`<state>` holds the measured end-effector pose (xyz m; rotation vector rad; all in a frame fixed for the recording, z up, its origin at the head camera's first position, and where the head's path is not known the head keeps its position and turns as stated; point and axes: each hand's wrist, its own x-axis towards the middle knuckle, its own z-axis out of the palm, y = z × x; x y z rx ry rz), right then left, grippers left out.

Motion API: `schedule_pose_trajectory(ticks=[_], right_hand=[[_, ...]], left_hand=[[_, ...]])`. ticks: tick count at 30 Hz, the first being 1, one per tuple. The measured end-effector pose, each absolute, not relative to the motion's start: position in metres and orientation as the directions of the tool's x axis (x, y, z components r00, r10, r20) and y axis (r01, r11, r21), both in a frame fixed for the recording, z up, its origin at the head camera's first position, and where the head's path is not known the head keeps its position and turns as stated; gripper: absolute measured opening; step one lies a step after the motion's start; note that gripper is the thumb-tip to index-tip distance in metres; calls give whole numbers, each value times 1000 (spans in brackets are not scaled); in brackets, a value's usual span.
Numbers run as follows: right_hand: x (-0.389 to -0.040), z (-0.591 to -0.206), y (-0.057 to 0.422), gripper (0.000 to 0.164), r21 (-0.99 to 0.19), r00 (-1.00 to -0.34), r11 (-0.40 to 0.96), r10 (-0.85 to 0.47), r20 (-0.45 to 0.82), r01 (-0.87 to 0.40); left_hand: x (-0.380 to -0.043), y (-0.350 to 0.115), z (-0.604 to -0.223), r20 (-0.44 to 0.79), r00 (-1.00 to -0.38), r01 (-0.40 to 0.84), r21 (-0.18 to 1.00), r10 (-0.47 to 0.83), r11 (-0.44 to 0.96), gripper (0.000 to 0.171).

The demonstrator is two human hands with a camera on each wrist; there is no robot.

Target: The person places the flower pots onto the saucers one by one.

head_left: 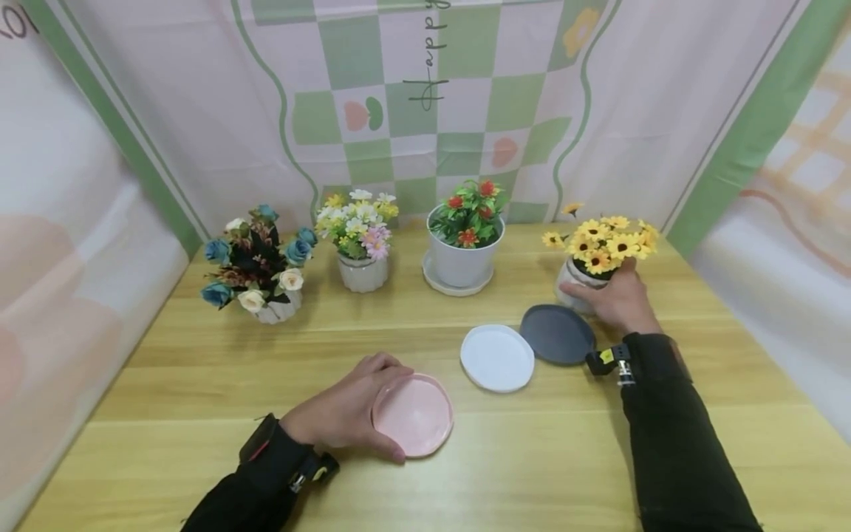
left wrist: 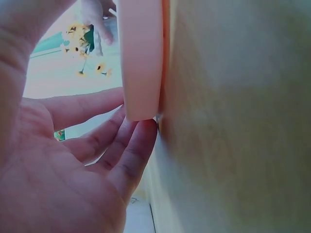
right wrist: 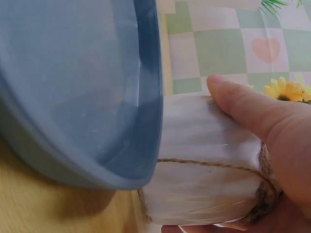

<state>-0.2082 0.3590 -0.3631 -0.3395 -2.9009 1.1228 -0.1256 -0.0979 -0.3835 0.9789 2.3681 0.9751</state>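
My left hand holds a round pink saucer by its left side, thumb at the near edge and fingers at the far edge. In the left wrist view the saucer's rim stays close to the tabletop, with fingertips against it. My right hand grips a white flowerpot tied with twine, holding yellow daisy-like flowers. Its thumb lies along the pot's side. Just in front of this pot is a dark grey saucer, beside a white saucer.
Along the back stand a pot of blue and cream roses, a pot of white, yellow and pink flowers, and a white pot with red flowers on a white saucer. A patterned cloth hangs behind the wooden table.
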Motion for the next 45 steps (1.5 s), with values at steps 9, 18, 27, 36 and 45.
schedule_pose_trajectory(ticks=[9, 18, 27, 36, 45], right_hand=[[-207, -358, 359, 126, -652, -980, 733, 172, -96, 192], [-205, -358, 363, 127, -639, -983, 747, 149, -110, 185], [-204, -354, 363, 130, -628, -980, 753, 138, -142, 197], [-203, -352, 364, 132, -602, -981, 777, 103, -163, 181], [-203, -348, 367, 136, -573, -978, 801, 73, -196, 175]], left_hand=[[-132, -96, -383, -72, -674, 496, 693, 735, 523, 106], [-141, -90, -382, -88, -703, 468, 690, 706, 552, 108], [-154, -84, -379, -110, -741, 418, 696, 662, 584, 106], [-175, -77, -380, -105, -770, 416, 666, 630, 620, 107], [-189, -70, -381, -114, -796, 393, 649, 594, 651, 107]])
